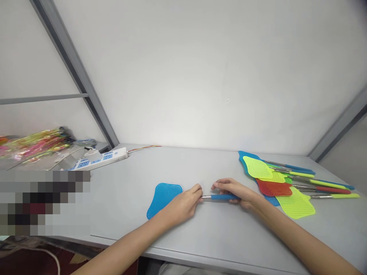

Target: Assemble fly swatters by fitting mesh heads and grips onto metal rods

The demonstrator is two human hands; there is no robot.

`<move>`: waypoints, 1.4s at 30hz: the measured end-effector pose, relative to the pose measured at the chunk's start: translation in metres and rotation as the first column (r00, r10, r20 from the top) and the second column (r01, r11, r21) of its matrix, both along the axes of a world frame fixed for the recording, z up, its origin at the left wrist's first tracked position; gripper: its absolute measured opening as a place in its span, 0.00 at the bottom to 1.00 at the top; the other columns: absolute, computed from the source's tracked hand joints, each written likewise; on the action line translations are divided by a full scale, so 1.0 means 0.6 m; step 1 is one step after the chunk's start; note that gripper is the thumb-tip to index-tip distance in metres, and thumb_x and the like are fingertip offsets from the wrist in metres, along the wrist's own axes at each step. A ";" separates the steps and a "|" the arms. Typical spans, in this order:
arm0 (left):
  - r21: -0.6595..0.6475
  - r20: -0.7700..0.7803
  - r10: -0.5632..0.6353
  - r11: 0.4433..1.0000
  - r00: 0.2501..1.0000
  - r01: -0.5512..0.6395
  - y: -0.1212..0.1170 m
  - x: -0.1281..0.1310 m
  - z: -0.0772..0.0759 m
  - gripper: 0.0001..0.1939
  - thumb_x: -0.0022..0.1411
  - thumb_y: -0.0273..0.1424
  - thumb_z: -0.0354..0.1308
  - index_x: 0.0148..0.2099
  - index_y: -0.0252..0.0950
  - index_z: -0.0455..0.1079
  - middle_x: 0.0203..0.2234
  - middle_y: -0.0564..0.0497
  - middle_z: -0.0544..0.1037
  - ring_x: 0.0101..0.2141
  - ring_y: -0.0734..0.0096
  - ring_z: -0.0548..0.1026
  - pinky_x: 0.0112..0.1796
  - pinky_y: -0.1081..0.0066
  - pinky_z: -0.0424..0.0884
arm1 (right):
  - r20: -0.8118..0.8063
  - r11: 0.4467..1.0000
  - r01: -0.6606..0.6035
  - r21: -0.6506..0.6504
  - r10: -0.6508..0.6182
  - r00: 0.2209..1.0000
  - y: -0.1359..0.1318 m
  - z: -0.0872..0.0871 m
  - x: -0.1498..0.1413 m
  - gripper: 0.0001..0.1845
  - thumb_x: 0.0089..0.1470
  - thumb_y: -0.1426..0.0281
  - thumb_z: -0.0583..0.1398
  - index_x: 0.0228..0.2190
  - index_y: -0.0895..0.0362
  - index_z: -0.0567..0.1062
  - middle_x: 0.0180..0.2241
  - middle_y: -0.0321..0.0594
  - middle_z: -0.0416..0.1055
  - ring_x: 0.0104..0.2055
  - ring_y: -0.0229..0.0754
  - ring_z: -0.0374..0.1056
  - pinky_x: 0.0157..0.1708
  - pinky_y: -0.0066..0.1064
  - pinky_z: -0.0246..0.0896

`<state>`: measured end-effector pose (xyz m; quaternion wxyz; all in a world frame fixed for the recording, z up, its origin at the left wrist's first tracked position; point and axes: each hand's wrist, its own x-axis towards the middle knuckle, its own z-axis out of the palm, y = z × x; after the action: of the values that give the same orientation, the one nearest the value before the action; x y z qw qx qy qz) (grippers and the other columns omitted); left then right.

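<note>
A blue fly swatter (225, 197) with a meshed head and a thin metal shaft lies across in front of me. My left hand (186, 202) is closed around its shaft close to the head, hiding part of it. At the other end, my right hand (237, 193) loosely holds the blue grip, with its index finger and thumb stretched out above the handle. Just right of that hand is a pile of fly swatters: a red one (275, 187), a yellow one (298, 202) and several more in yellow, blue and green.
A white power strip (107, 157) with plugged cables sits on the left of the grey table (120, 206). Beyond it are colourful plastic-wrapped items (37, 143). A white wall (183, 76) closes off the back, with grey metal posts (77, 72) at both sides. A blurred patch covers the lower left.
</note>
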<state>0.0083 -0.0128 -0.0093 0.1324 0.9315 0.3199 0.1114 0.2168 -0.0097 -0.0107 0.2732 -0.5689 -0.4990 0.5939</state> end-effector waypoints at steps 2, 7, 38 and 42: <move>0.000 -0.007 0.008 1.000 1.000 -0.008 -0.001 0.002 -0.002 0.07 0.62 0.26 0.37 0.34 0.36 0.55 0.34 0.53 0.61 0.26 0.78 0.64 0.27 0.76 0.60 | -0.005 1.000 -0.006 -0.003 0.006 1.000 0.001 -0.002 0.000 0.20 0.41 0.54 0.57 0.31 0.57 0.72 0.21 0.33 0.57 0.17 0.26 0.49 0.10 0.17 0.38; 0.017 -0.008 0.009 1.000 1.000 -0.009 -0.002 0.005 -0.007 0.07 0.62 0.26 0.38 0.34 0.36 0.55 0.34 0.53 0.61 0.26 0.77 0.64 0.27 0.76 0.60 | -0.043 1.000 -0.023 0.007 0.024 0.999 0.003 -0.006 0.000 0.22 0.41 0.53 0.55 0.30 0.58 0.72 0.20 0.32 0.56 0.16 0.26 0.48 0.09 0.18 0.35; 0.028 -0.011 0.010 1.000 1.000 -0.010 0.010 0.002 -0.003 0.11 0.63 0.32 0.35 0.34 0.36 0.56 0.30 0.53 0.63 0.25 0.76 0.64 0.25 0.76 0.58 | 0.020 0.971 -0.237 0.018 0.236 0.971 -0.001 0.011 0.008 0.24 0.46 0.53 0.50 0.27 0.62 0.70 0.17 0.33 0.58 0.13 0.25 0.49 0.11 0.20 0.41; -0.023 -0.004 0.037 0.999 0.999 -0.037 0.016 -0.006 0.000 0.14 0.64 0.34 0.33 0.33 0.36 0.57 0.26 0.53 0.65 0.27 0.74 0.65 0.28 0.75 0.59 | 0.059 0.914 -0.404 -0.015 0.405 0.913 0.000 0.026 0.026 0.22 0.46 0.55 0.52 0.27 0.62 0.71 0.18 0.33 0.58 0.14 0.25 0.46 0.13 0.21 0.40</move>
<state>0.0047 -0.0030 -0.0093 0.1406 0.9241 0.3385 0.1085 0.2322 -0.0098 0.0051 0.1284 -0.4717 -0.6133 0.6204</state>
